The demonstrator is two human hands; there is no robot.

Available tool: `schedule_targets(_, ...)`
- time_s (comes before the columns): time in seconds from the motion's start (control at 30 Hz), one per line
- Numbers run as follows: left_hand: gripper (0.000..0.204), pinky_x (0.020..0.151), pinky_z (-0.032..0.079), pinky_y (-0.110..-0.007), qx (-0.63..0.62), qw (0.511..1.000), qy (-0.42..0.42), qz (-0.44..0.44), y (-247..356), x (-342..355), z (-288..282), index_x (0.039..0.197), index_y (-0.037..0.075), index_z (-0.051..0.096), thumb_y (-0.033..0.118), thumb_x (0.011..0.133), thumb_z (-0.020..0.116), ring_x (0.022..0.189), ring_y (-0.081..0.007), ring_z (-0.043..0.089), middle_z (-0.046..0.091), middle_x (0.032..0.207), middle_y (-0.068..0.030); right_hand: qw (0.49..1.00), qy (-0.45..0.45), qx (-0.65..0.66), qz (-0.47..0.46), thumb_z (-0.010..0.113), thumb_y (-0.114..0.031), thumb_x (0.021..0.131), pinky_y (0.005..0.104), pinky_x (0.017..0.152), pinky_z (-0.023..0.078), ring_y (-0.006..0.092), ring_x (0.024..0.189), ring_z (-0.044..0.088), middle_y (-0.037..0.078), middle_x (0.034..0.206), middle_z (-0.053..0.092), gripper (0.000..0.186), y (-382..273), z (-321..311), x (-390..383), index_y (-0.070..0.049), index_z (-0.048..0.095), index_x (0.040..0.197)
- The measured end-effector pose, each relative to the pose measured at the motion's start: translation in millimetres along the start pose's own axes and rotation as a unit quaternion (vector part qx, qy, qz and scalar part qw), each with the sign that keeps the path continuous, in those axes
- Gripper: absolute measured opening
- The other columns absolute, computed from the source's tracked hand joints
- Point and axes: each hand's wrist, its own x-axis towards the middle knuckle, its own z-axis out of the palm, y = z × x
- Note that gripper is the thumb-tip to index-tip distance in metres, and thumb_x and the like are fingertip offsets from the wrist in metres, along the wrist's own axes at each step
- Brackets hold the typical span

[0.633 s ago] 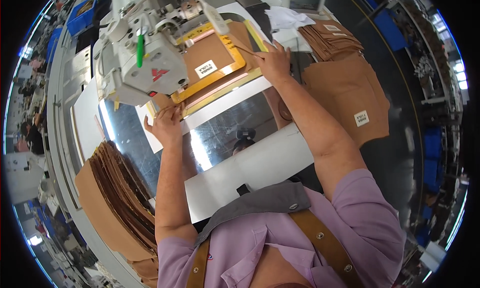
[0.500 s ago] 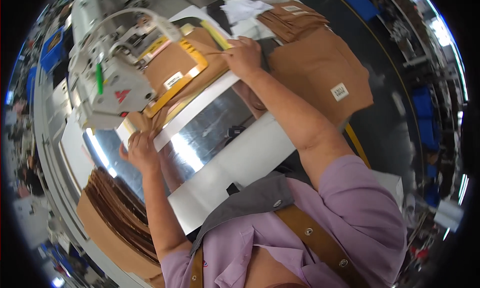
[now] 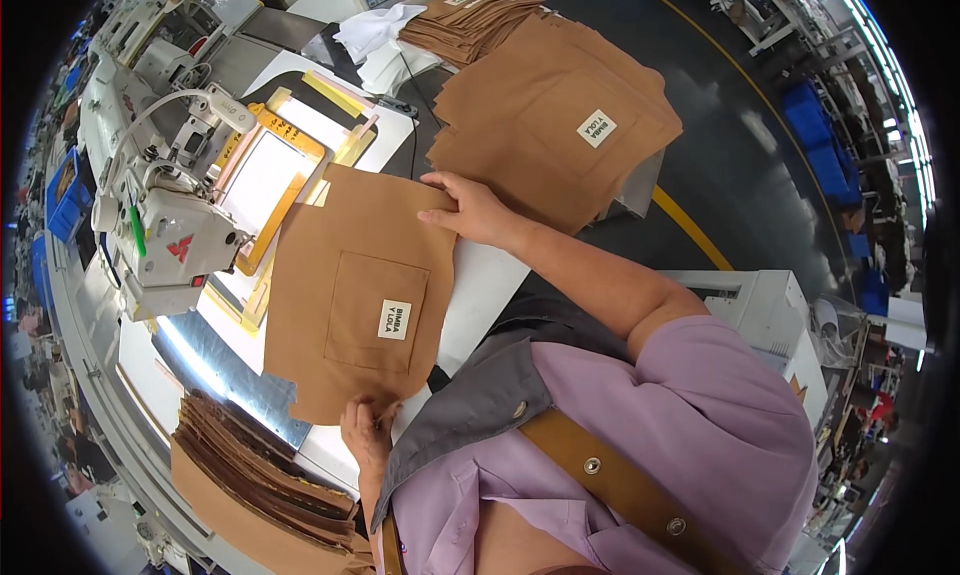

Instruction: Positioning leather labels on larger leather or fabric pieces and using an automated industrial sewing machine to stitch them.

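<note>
A brown fabric panel (image 3: pixel 315 220) lies spread before me, its edge against the sewing machine's yellow-edged clamp frame (image 3: pixel 285 213). A stitched square pocket (image 3: pixel 365 300) with a white label (image 3: pixel 394 319) shows on its face. At the panel's near edge, the fingers of my left hand (image 3: pixel 368 435) are closed on the cloth. My right hand (image 3: pixel 475 213) holds the far right corner, thumb on top; some of its fingers are hidden. The white sewing machine (image 3: pixel 170 245) stands at the left, and a bright white surface shows inside its frame.
A pile of brown panels (image 3: pixel 490 125) with a labelled pocket on top lies at the right. Behind it are more folded brown pieces (image 3: pixel 480 25) and a white cloth (image 3: pixel 375 30). A stack of brown panels (image 3: pixel 250 475) hangs over the table's left front edge.
The brown panel has come out of the clamp frame toward me and now lies flat with its pocket facing up. My left hand moved nearer my body; my right hand also drew back.
</note>
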Motion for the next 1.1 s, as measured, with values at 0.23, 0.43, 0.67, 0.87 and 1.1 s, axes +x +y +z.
schedule_targets(0.23, 0.02, 0.07, 0.05, -0.04, -0.065, 0.989, 0.069, -0.117, 32.1, 3.8, 5.9, 0.093, 0.004, 0.065, 0.001, 0.079, 0.077, 0.067, -0.0331, 0.064, 0.071, 0.085, -0.0117, 0.985, -0.052, -0.099, -0.134, 0.067, -0.014, 0.092, 0.0393, 0.089, 0.054, 0.0314, 0.103, 0.069, 0.019, 0.114, 0.07, 0.032, -28.2, -9.7, 27.5, -0.005, 0.063, 0.123)
schedule_targets(0.43, 0.021, 0.07, 0.049, -0.037, 0.047, 0.986, 0.142, 0.077, 120.1, 70.1, -9.2, 0.095, 0.008, 0.075, -0.001, 0.076, 0.077, 0.075, -0.0271, 0.065, 0.072, 0.088, -0.0083, 0.94, 0.059, -0.089, -0.325, 0.064, -0.012, 0.093, 0.0386, 0.081, 0.055, 0.0304, 0.092, 0.071, 0.015, 0.103, 0.073, 0.023, -95.7, -111.1, 42.3, -0.008, 0.068, 0.115)
schedule_targets(0.67, 0.037, 0.07, 0.051, -0.036, -0.037, 0.937, 0.052, 0.344, 228.5, 192.9, 50.0, 0.115, 0.004, 0.068, 0.008, 0.081, 0.058, 0.081, -0.025, 0.066, 0.066, 0.098, -0.007, 0.938, 0.248, -0.083, -0.226, 0.068, -0.015, 0.095, 0.0319, 0.091, 0.053, 0.0181, 0.101, 0.069, 0.01, 0.111, 0.073, 0.028, -60.4, -309.6, 25.8, -0.005, 0.068, 0.12)
schedule_targets(0.87, 0.032, 0.077, 0.055, -0.04, -0.161, 0.939, -0.131, 0.275, 262.3, 211.7, 111.4, 0.11, 0.005, 0.068, 0.01, 0.079, 0.075, 0.089, -0.0324, 0.068, 0.069, 0.102, -0.0116, 0.914, 0.323, -0.245, 0.008, 0.071, -0.023, 0.095, 0.0303, 0.091, 0.052, 0.0147, 0.099, 0.067, 0.008, 0.124, 0.069, 0.047, 66.3, -403.2, -0.5, -0.007, 0.059, 0.137)
schedule_targets(1.1, 0.017, 0.075, 0.056, -0.035, -0.15, 0.979, -0.077, 0.117, 251.9, 220.4, 130.7, 0.094, 0.003, 0.073, 0.006, 0.079, 0.082, 0.084, -0.0295, 0.071, 0.072, 0.091, -0.0099, 0.924, 0.378, -0.05, 0.011, 0.068, -0.023, 0.098, 0.0296, 0.088, 0.051, 0.0124, 0.1, 0.063, 0.006, 0.12, 0.068, 0.038, 130.5, -408.9, -37.9, -0.003, 0.063, 0.129)
